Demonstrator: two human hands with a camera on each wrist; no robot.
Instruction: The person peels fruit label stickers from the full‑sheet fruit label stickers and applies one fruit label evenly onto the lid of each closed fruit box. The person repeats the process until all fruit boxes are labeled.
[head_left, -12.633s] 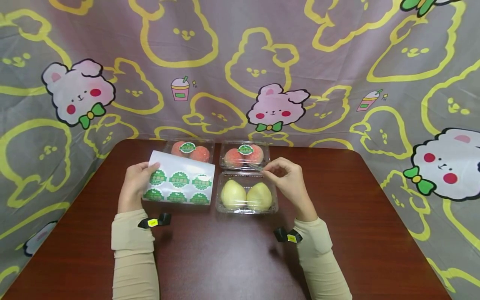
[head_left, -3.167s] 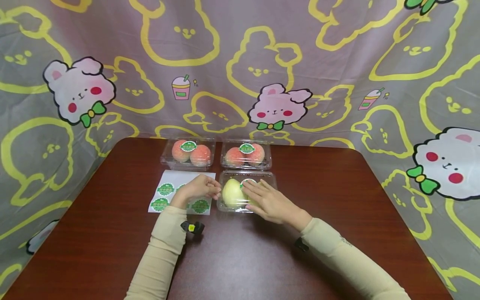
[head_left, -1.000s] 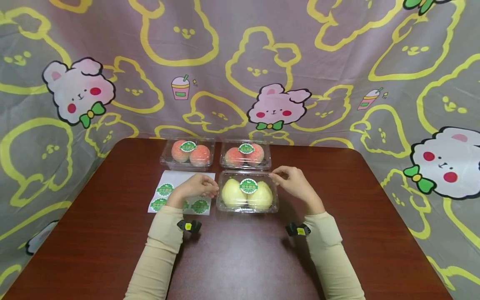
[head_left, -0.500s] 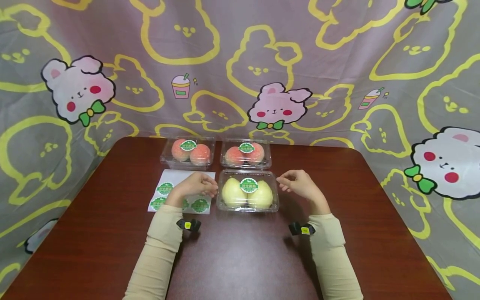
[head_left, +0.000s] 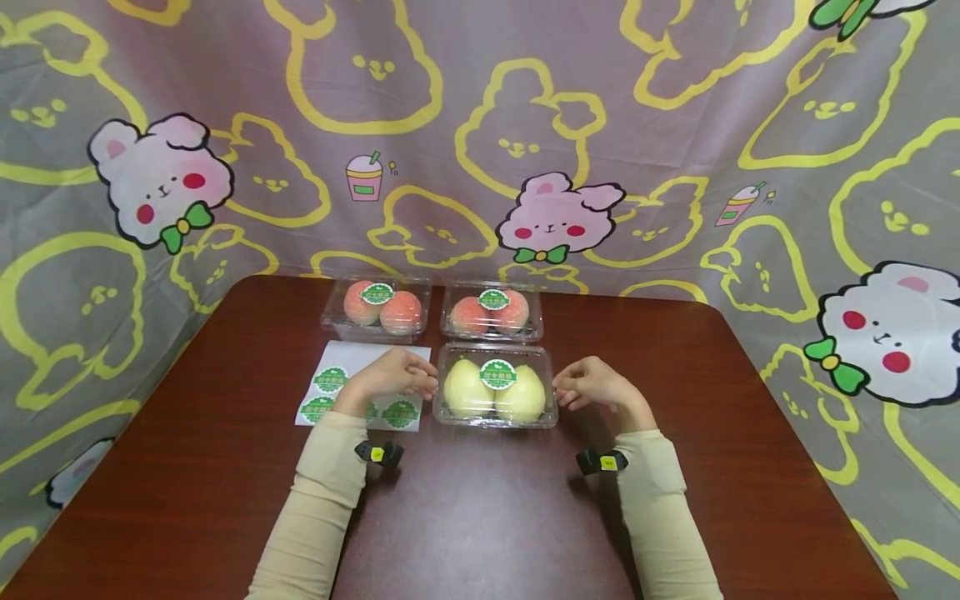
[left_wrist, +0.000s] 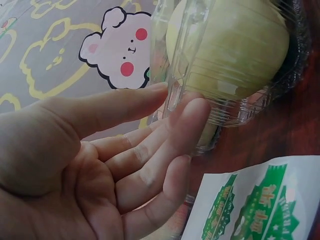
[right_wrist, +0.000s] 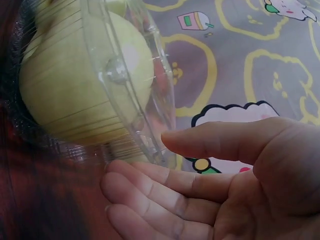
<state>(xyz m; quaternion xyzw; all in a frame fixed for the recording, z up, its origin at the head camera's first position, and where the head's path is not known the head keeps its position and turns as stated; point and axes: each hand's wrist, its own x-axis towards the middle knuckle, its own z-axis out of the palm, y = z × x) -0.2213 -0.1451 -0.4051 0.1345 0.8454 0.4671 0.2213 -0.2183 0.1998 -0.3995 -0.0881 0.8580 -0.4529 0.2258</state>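
Observation:
A clear plastic fruit box [head_left: 450, 417] holding two pale yellow fruits stands at the middle of the table, lid down. Across its top lies a round green-and-white sticker [head_left: 497, 375]. My left hand [head_left: 390, 375] is at the box's left side; in the left wrist view its thumb and forefinger pinch the rim. Opposite it, my right hand [head_left: 596, 385] has its thumb on the rim and its fingers beneath, as the right wrist view shows. Under my left hand lies a white sheet [head_left: 345, 354] of green stickers, partly hidden.
Behind stand two more clear boxes of reddish peaches, the left box [head_left: 333, 323] and the right box [head_left: 534, 327], each bearing a green sticker. A patterned curtain [head_left: 660, 108] hangs along the back and sides of the dark red table [head_left: 480, 517].
Earlier my left hand held up the sticker sheet, which now lies flat. The yellow fruit box has gained a sticker. My right hand left the lid's top and has come down to its right rim.

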